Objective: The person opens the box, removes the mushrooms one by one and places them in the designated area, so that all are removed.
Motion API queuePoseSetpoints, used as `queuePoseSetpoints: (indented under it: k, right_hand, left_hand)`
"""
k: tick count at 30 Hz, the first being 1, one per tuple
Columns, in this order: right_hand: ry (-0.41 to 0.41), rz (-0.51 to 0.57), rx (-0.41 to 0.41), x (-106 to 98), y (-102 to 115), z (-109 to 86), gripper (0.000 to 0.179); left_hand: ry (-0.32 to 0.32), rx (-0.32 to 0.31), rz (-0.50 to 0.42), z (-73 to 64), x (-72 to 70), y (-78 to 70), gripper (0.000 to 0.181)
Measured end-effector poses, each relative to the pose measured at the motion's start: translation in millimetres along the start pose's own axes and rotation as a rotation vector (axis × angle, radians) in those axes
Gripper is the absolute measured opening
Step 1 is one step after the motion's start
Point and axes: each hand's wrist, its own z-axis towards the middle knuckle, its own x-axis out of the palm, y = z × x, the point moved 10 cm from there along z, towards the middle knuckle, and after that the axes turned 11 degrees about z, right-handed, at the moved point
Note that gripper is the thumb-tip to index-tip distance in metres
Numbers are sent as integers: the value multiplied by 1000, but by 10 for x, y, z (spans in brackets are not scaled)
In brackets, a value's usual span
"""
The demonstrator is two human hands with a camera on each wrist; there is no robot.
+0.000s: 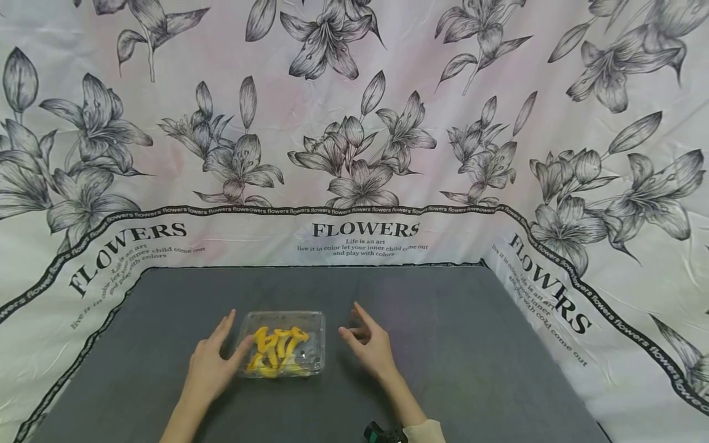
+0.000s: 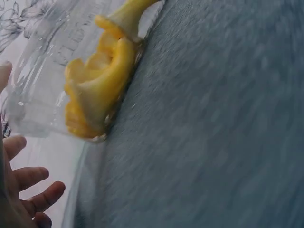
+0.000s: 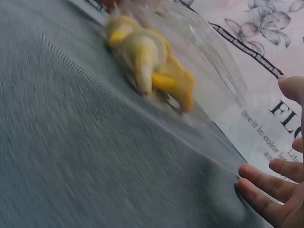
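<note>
Sleeve (image 1: pixel 426 432) fabric, pale, and a dark wristband (image 1: pixel 382 432) lie nearest me, behind the right hand (image 1: pixel 372 347). I read that hand as loosely spread, thumb and fingers parted, holding nothing and standing apart from the box. The left hand (image 1: pixel 213 363) is spread wider and also grips nothing; its thumb overlaps the adjacent edge of the clear box (image 1: pixel 317 338), and I cannot tell whether it makes contact.

Box location: between the hands, closer to the left. Contents: yellow mushrooms (image 1: pixel 277 347), flared at the caps, narrowing to paler stems. I cannot confirm a lid. Handling, in my judgement: light, slick, thin plastic; walls will flex if squeezed, and the contents may slide or crush. Take hold at the two opposite side walls, one palm to each, with low, even force.

Beneath both hands: a grey table (image 1: pixel 471 344), matt and fine-grained. Beyond the fingertips: a creased white cloth (image 1: pixel 360 141) printed with black line-drawn flowers and lettering.
</note>
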Motion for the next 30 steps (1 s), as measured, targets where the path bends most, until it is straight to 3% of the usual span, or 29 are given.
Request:
queuePoseSetpoints:
  k: [8,14,18,21,25,30]
  right_hand:
    - [66,2,-5,337,-26,-56,72]
    - [117,34,-77,502,76,-156,62]
    - [165,27,-93,569,139,-207,59]
    - [199,-12,-89,603,136,-213,67]
    - [222,-32,-112,618,126,-214,82]
    - [213,-28,-142,591,108,-196,76]
  left_hand:
    - [-19,37,-106,-37,103,-32,78]
    - [-43,75,-127,-69,160,-74,68]
    - [-29,60,-117,-92,198,-79,71]
    - [-8,46,-112,-100,206,-72,77]
    - [67,55,-122,-109,271,-59,96]
    - [144,75,-154,-106,377,-56,119]
